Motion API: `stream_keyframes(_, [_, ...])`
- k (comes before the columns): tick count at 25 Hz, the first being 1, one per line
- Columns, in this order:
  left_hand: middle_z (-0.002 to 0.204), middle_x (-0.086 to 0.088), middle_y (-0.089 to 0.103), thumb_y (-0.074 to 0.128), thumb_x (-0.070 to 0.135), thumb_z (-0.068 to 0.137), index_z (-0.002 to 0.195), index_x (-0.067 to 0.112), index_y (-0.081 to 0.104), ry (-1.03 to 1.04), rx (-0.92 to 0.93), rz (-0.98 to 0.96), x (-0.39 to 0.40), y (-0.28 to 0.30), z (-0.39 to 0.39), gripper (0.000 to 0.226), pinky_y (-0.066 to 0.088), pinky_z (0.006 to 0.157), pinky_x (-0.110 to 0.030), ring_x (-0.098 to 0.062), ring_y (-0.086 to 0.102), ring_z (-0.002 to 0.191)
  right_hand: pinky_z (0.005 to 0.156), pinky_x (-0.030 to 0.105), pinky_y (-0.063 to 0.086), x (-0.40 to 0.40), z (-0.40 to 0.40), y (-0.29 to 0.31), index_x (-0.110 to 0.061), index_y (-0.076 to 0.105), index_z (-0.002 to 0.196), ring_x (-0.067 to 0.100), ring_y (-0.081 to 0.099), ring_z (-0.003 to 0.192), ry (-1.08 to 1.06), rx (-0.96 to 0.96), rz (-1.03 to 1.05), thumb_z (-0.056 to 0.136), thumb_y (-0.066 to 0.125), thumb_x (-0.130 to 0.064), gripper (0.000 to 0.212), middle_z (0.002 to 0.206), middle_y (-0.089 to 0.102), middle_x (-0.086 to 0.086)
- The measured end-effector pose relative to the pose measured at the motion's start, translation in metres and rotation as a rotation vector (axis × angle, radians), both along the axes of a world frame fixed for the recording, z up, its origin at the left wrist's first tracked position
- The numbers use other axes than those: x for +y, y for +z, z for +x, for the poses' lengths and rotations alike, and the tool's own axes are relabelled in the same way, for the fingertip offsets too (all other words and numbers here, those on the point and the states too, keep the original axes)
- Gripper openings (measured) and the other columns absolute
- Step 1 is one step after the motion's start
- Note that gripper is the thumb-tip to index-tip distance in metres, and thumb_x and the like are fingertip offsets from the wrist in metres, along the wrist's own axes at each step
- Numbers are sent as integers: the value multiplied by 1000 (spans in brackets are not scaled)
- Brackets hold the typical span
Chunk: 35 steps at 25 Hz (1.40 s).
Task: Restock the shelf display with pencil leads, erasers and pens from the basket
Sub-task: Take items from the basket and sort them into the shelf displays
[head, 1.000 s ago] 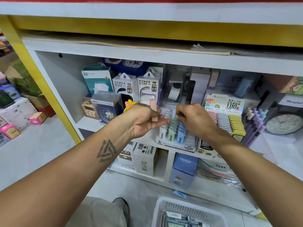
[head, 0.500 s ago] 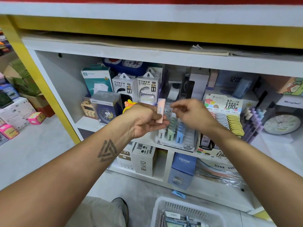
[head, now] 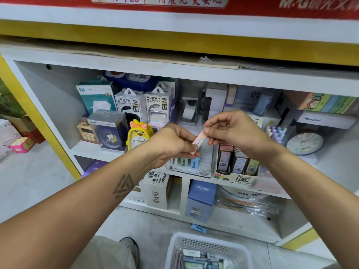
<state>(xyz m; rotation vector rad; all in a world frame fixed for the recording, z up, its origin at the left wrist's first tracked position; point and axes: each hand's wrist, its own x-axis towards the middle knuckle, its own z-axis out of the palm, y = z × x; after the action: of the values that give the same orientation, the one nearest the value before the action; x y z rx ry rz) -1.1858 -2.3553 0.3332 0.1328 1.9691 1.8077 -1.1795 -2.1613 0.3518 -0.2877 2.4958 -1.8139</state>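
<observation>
Presently a slim pink lead case point(head: 197, 143) is held between the two hands, its long axis slanting from lower left at the left hand point(head: 172, 143) up to the right hand point(head: 231, 131). Left hand grips the lower end with curled fingers; right hand pinches the upper end between thumb and forefinger. The white display tray point(head: 206, 167) with its slotted rows sits just below and beyond both hands, so the case must likely go down and forward; the basket point(head: 175, 247) lies well below them.
</observation>
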Motion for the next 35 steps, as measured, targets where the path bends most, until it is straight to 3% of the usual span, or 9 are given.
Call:
stream_keyframes(4, [104,-22,71,52,-25,83,112,-6,65,19,97,-107,7,2,-2,37,59,75,-24,-28,71,95,58,22,58,11,5,1,5,69,95,22,72,67,-73,-48,-15,88,71,2,8,74,74,14])
stream_keyframes(7, [102,-10,72,51,-12,87,103,8,70,100,392,-388,8,0,-9,31,54,82,-23,-20,67,97,60,28,61,17,9,1,5,68,92,24,71,66,-89,-36,10,88,70,3,5,71,73,13])
stream_keyframes(11, [122,6,65,57,10,89,117,22,69,-33,669,-730,4,-10,-8,33,44,83,-17,-12,61,104,72,39,59,25,13,-2,3,71,91,31,70,71,-38,-5,33,86,75,0,7,78,73,17])
stream_keyframes(15, [135,7,57,56,10,87,127,21,63,-174,816,-888,4,-17,-8,42,36,95,-17,-17,52,123,71,23,56,27,14,-5,-18,75,82,16,71,77,36,54,454,82,81,-18,5,80,74,1])
stream_keyframes(17, [138,4,53,54,6,84,132,18,59,-282,880,-960,3,-19,-7,49,37,104,-23,-19,48,128,70,20,50,24,12,-10,-22,73,88,14,67,81,53,169,737,87,72,-13,9,84,70,-4])
stream_keyframes(20, [147,2,43,49,2,81,140,19,50,-435,922,-1065,0,-24,-2,61,40,107,-37,-19,39,136,75,25,51,20,13,-14,-20,69,104,15,61,86,77,293,898,91,60,-5,22,90,64,-5])
stream_keyframes(28, [161,7,23,43,0,81,152,30,32,-553,875,-1143,-7,-27,-1,77,38,111,-37,-18,30,144,83,43,54,2,17,-27,-20,69,105,26,60,97,158,297,1079,93,57,-11,18,106,65,6])
stream_keyframes(32, [161,8,23,42,0,81,151,35,31,-570,876,-1130,-6,-27,-1,79,41,107,-34,-18,33,142,88,40,54,-4,17,-26,-25,72,112,23,62,100,175,254,1037,95,61,-13,23,110,68,2])
stream_keyframes(35, [158,8,28,42,-1,81,150,37,31,-570,878,-1107,-6,-27,-1,79,42,101,-31,-19,38,138,82,37,54,-8,19,-26,-28,71,110,21,62,92,177,242,991,94,62,-14,23,101,66,-2])
